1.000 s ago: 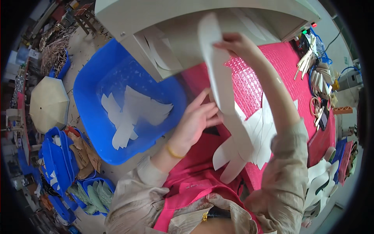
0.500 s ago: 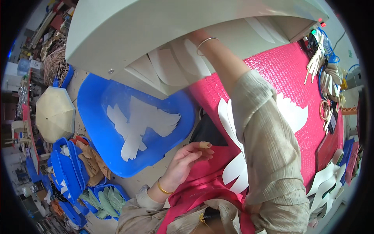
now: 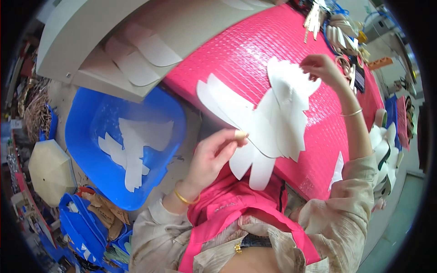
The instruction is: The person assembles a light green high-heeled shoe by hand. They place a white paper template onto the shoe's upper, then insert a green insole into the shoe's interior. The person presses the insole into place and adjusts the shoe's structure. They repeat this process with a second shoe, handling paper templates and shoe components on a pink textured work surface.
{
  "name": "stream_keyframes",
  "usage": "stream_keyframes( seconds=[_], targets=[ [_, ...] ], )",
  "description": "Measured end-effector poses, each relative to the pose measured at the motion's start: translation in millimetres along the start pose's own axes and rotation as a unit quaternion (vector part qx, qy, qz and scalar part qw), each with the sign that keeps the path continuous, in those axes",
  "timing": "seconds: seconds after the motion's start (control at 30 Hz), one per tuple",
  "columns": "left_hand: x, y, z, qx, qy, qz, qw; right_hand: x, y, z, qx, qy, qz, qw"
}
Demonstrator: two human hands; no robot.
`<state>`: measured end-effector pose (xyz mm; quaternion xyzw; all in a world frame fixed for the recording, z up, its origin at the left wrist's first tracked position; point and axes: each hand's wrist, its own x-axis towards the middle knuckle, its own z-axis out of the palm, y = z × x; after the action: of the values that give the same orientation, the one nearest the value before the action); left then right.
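My left hand [image 3: 211, 157] pinches the white bird-shaped paper cutout [image 3: 268, 120] on the pink worktop [image 3: 255, 50]; my right hand [image 3: 321, 68] pinches its two-o'clock tip. One already lies in the blue plastic tub [image 3: 91, 118] at nine o'clock.

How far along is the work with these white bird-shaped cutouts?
Done, it seems: a few white cutouts already lie in the blue tub. In hand: the left hand pinches the lower edge of a white bird-shaped cutout on the pink mat, while the right hand holds its top. Left, probably: more white shapes wait at the mat's right edge.
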<state>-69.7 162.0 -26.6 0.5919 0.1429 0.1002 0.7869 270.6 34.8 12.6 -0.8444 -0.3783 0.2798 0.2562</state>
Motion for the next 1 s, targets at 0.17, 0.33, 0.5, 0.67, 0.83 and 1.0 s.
stream_keyframes(
  seconds=[0.17,0.33,0.5,0.67,0.83,1.0],
  targets=[
    [50,10,37,0.199,-0.070,0.075,0.975,7,68,4,-0.209,0.111,-0.058,0.970],
    [137,-5,66,0.427,-0.086,0.133,0.890,27,90,-3,-0.176,0.050,-0.099,0.978],
    [207,-29,82,0.468,-0.067,0.097,0.876,31,85,-1,-0.187,0.027,-0.113,0.975],
    [226,-44,91,0.519,-0.123,0.157,0.831,31,88,-14,-0.179,-0.032,-0.111,0.977],
    [219,-56,91,0.568,-0.127,0.154,0.799,-22,57,-8,-0.231,0.056,-0.185,0.953],
    [207,-77,102,0.592,-0.059,0.271,0.757,-242,4,-27,-0.116,0.099,-0.309,0.939]
  ],
)
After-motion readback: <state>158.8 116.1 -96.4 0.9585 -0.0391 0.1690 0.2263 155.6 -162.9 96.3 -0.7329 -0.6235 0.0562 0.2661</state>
